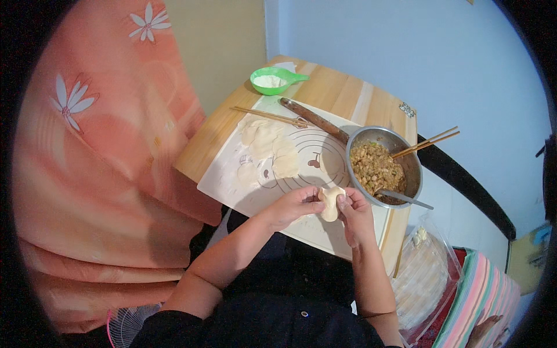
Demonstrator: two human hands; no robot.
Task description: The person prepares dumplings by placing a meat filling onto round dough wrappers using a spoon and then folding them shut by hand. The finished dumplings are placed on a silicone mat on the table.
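Between my two hands, over the near edge of the mat, is a pale dumpling (331,207) of folded dough. My left hand (295,207) pinches its left side with thumb and fingers. On the other side, my right hand (357,213) presses the dough edge, thumb against it. Whether the fold is sealed all along cannot be made out. A metal bowl (415,159) of minced filling (374,165) sits just beyond my right hand, with a spoon (406,199) and chopsticks (426,145) in it. Flat dough wrappers (270,145) lie overlapping on the white mat (223,184) to the left.
A rolling pin (313,119) lies beside the bowl, and loose chopsticks (264,115) rest behind the wrappers. At the back of the wooden table (336,81) stands a green scoop (270,90) of flour. Lower right are a clear plastic tray (426,278) and striped cloth (478,296). An orange curtain (110,156) hangs left.
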